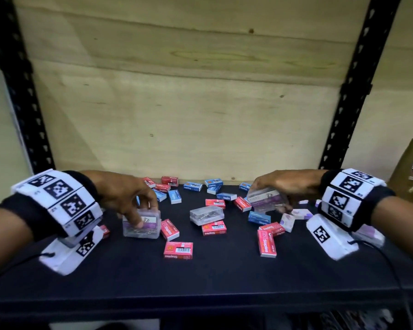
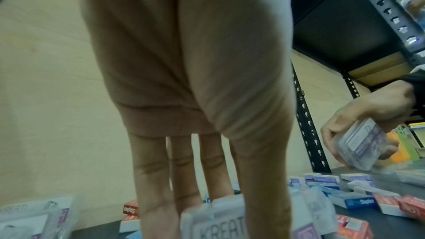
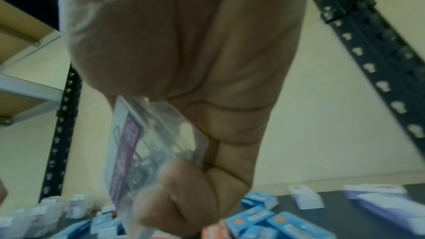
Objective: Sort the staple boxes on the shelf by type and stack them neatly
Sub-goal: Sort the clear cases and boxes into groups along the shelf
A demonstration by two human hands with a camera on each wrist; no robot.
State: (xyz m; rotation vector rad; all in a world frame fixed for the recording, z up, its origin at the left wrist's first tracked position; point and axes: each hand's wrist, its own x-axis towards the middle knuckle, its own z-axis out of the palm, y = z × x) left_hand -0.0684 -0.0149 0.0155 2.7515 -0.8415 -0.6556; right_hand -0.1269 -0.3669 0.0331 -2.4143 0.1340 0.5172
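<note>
Currently both hands are engaged with clear plastic boxes bearing purple labels. The left hand (image 1: pixel 122 196) has its fingertips and thumb bent down around the clear box on the shelf (image 1: pixel 141 223), which sits on the dark shelf surface (image 1: pixel 224 277) at front left; the left wrist view shows the fingers reaching down over the box top. The right hand (image 1: pixel 284 186) grips the lifted clear box (image 1: pixel 265 198) by its edges, tilted and raised above the scattered cartons. A third clear box (image 1: pixel 206 215) lies at the centre, apart from both hands.

Red staple cartons (image 1: pixel 178 250) and blue staple cartons (image 1: pixel 259 218) lie mixed across the shelf, with small white-and-purple cartons (image 1: pixel 287 222) toward the right. No sorted stack is visible yet.

Procedure for the step in hand, as judged from this state:

1. Hold the left box flat and steady as the base.
2. Level the right box before lowering; it is presently tilted.
3. Align long edges and label orientation with the base, then set it down squarely.
4. Release only when the upper box rests on the lower without overhang.

Caution: smooth plastic will probably slide on plastic. The loose contents may shift the balance if the box is tipped.
</note>
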